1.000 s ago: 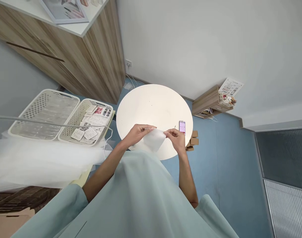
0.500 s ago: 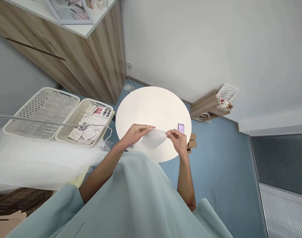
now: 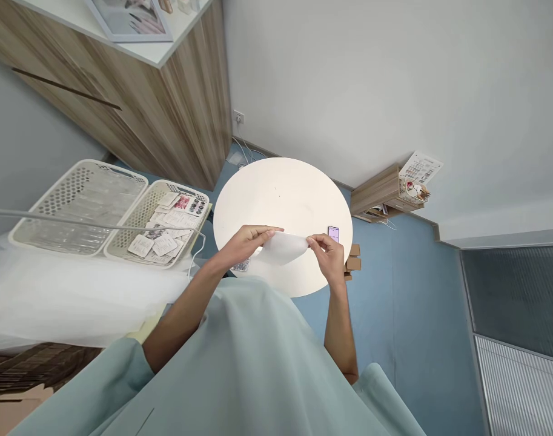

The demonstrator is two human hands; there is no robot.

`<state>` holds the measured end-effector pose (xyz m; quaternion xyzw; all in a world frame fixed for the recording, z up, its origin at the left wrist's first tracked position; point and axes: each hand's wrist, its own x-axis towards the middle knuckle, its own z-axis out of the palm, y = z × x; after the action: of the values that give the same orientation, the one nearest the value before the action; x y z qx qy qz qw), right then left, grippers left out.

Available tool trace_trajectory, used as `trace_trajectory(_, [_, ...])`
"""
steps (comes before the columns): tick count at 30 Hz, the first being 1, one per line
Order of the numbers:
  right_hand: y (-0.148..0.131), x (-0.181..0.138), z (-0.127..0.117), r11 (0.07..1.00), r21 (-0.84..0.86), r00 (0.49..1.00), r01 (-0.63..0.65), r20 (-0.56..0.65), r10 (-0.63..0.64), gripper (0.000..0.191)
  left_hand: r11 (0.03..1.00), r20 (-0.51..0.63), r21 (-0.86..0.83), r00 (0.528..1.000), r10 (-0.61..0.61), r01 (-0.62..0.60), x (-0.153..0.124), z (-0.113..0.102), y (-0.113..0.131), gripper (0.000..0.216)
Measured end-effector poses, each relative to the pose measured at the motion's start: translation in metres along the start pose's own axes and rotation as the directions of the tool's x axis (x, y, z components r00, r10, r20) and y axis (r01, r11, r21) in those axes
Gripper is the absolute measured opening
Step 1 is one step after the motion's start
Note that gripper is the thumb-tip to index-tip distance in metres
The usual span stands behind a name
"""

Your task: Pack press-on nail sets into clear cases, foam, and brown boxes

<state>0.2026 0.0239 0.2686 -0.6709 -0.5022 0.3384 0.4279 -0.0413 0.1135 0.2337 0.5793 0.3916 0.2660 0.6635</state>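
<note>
A thin white sheet (image 3: 283,248), translucent and slightly folded, is stretched between my two hands above the round white table (image 3: 285,188). My left hand (image 3: 249,243) pinches its left upper corner between thumb and fingers. At the opposite corner my right hand (image 3: 327,255) grips the edge with thumb and fingertips. Whether the sheet is paper or a plastic sleeve cannot be made out. Below my left wrist, a small clear pack with dark bits (image 3: 241,265) lies at the table's near edge, partly covered by the arm.
A phone (image 3: 333,234) rests on the table's right side. To the left stand a basket of printed cards (image 3: 155,224) and a basket of clear plastic sleeves (image 3: 79,206). A cable (image 3: 122,228) crosses before them. Small brown boxes (image 3: 354,257) sit beyond the table's right edge.
The sheet's lower edge has risen a little, and my left hand has shifted slightly left, uncovering more of the clear pack. Both hands keep their hold.
</note>
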Motion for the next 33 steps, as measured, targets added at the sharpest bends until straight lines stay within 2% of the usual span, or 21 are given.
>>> trace_trajectory(7, [0.001,-0.002,0.001,1.0,0.003,1.0,0.024,0.01,-0.024,0.025,0.999,-0.024,0.017,0.999,0.046,-0.046,0.001,-0.002,0.006,0.062])
trace_trajectory(12, [0.001,-0.003,0.001,0.999,-0.015,0.999,0.033,0.011,-0.033,0.026,0.999,-0.135,-0.051,0.991,-0.005,-0.002,0.003,-0.001,0.003,0.063])
trace_trajectory(16, [-0.002,-0.003,0.002,0.997,-0.047,0.997,0.064,0.034,-0.063,0.026,1.0,-0.035,-0.027,0.999,0.015,-0.016,0.003,-0.003,0.011,0.062])
trace_trajectory(18, [-0.004,-0.003,0.004,0.995,-0.066,0.996,0.074,0.055,-0.07,0.027,0.998,0.012,0.038,0.998,0.054,-0.055,0.004,0.0,0.016,0.052])
trace_trajectory(21, [-0.008,-0.002,0.009,0.994,-0.064,0.994,0.089,0.073,-0.084,0.025,0.991,0.026,0.096,0.995,0.095,-0.098,0.004,0.01,0.021,0.038])
trace_trajectory(26, [-0.013,-0.002,0.019,0.996,0.019,0.99,0.088,0.106,-0.09,0.024,0.986,-0.042,0.096,0.99,0.137,-0.133,0.001,0.023,0.024,0.039])
trace_trajectory(31, [-0.011,-0.002,0.019,1.0,0.026,1.0,-0.016,0.025,0.015,0.033,0.992,-0.125,0.087,0.987,0.099,-0.089,-0.001,0.022,0.02,0.037])
trace_trajectory(33, [-0.009,-0.002,0.014,0.999,0.016,0.996,-0.03,0.081,0.029,0.03,0.993,-0.202,0.097,0.976,0.086,-0.067,-0.001,0.02,0.015,0.036])
